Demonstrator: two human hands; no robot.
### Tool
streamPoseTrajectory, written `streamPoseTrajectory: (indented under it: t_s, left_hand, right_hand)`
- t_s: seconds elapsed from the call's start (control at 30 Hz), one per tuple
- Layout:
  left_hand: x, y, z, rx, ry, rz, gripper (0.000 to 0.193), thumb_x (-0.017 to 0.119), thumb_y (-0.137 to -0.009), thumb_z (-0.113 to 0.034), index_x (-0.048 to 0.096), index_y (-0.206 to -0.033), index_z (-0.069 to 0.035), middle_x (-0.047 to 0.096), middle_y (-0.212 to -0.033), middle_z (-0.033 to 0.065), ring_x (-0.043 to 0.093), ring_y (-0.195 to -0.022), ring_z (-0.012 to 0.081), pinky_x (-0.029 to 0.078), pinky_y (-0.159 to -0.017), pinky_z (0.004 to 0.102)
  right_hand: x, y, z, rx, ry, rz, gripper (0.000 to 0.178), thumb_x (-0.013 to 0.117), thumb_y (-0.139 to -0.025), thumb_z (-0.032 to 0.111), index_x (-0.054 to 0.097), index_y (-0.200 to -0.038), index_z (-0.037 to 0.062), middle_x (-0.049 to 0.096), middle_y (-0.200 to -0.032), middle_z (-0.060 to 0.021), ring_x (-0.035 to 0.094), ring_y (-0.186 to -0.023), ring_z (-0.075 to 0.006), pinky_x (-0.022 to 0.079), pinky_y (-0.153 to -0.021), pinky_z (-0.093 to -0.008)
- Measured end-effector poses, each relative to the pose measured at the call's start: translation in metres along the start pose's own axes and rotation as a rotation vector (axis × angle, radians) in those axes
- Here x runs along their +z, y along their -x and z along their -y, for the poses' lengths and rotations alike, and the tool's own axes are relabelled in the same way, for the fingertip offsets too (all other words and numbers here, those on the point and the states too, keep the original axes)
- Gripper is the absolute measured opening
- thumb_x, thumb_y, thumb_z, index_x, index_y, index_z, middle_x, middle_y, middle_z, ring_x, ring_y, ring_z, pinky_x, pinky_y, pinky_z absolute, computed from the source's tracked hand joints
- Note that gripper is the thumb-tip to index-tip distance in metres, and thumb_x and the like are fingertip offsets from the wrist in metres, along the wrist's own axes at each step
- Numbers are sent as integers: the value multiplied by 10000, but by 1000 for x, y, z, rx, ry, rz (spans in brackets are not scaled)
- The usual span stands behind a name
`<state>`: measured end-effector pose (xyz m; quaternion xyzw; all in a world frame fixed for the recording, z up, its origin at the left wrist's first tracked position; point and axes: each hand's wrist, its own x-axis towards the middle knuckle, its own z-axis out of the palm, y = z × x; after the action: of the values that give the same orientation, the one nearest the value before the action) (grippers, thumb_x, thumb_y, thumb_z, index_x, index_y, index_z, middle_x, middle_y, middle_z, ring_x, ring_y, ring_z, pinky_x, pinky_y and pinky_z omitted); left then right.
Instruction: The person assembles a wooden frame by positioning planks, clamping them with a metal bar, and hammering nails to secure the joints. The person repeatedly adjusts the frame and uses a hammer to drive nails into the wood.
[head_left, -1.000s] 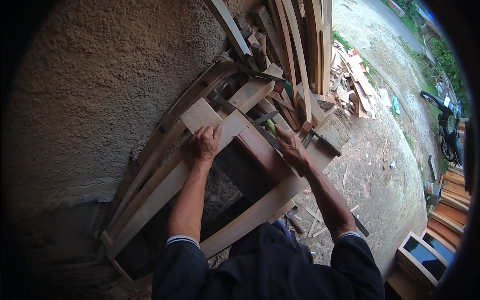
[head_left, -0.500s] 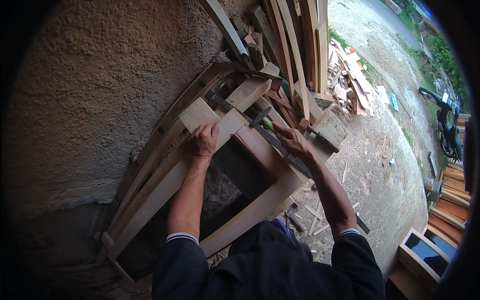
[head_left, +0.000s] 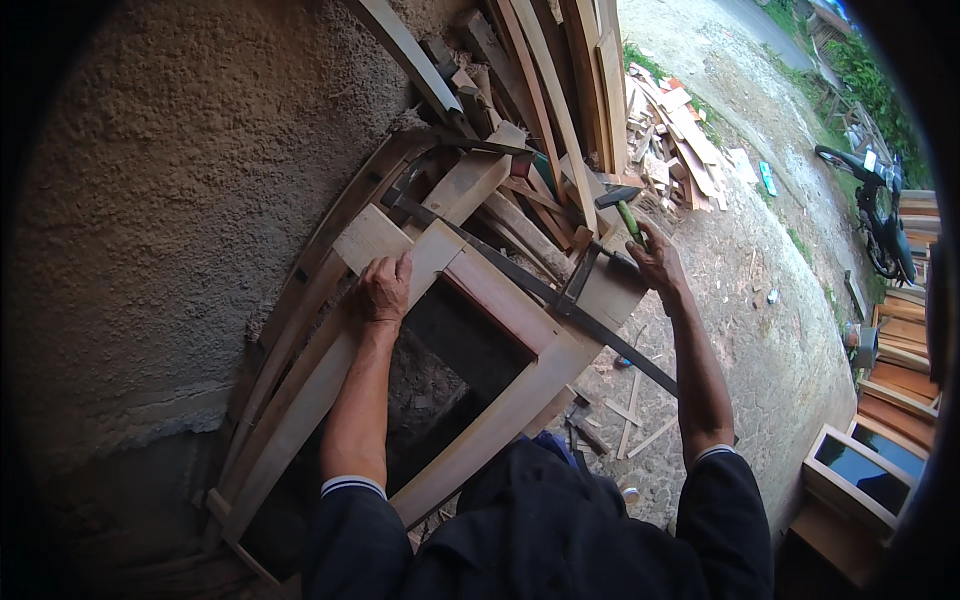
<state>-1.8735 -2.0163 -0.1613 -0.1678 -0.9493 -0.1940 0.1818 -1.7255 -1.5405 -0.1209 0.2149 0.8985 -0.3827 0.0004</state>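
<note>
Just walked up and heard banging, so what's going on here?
A person is working on a wooden frame leaning among stacked timber by a rough wall. The left hand presses flat on the frame's upper rail. The right hand grips a green-handled hammer, raised above the frame's corner, where a long metal bar clamp lies across the frame.

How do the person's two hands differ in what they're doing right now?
The left hand lies flat, palm down, on the wooden frame; the right hand is raised off it and closed around a green-handled hammer. The left is nearer the rough wall, the right nearer the gravel ground. Both are bare.
</note>
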Motion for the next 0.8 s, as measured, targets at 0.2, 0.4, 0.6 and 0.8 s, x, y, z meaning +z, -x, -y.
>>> streamPoseTrajectory:
  t_s: [0.2,0.4,0.6,0.8]
  left_hand:
    - [-10,-5,-15,18,36,41,321,665,-947,-271,620,-746,-25,645,-783,184,634,-756,397,502,-659,501]
    - [-16,-5,-15,-4,19,44,315,661,-951,-285,641,-771,-28,647,-789,185,637,-758,397,502,-657,500]
    - [-13,-5,-13,-9,-6,23,334,661,-951,-308,636,-756,-39,648,-774,179,640,-737,393,503,-637,494]
    - [-16,-6,-17,-17,14,36,336,655,-954,-302,630,-755,-32,648,-777,185,639,-752,398,506,-654,493]
  right_hand:
    - [-45,-11,-93,-19,266,59,501,614,-959,308,553,-1400,77,681,-1188,-244,658,-1104,-407,511,-959,-459]
    - [-32,-11,-122,-117,324,146,539,499,-1023,401,466,-1499,150,584,-1404,-172,568,-1276,-354,453,-1072,-425]
    - [-23,-2,-114,-126,395,109,589,641,-923,166,503,-1472,331,569,-1192,-115,611,-1113,-330,508,-936,-410]
    - [-22,4,-99,-180,501,-43,499,641,-954,236,537,-1440,284,569,-1159,-136,612,-1071,-315,523,-863,-413]
